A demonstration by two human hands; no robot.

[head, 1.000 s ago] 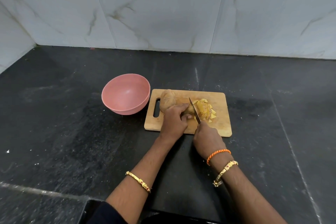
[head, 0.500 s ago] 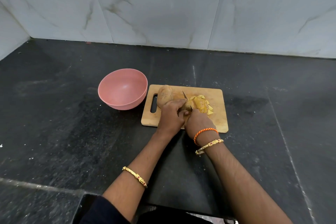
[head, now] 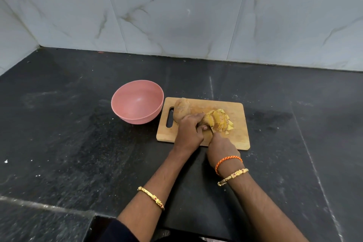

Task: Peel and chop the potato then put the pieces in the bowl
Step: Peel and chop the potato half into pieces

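Head view is showing the chopping step under way: the left hand is curling its fingers round the potato in the middle of the cutting board, while the right hand is gripping the knife, its blade biting into the potato beside a heap of cut pieces. A second, unpeeled potato is lying at the board's left end. The pink bowl is sitting on the surface off the board's left edge, holding nothing yet. Next, the cut probably needs finishing, fingertips tucked clear of the blade.
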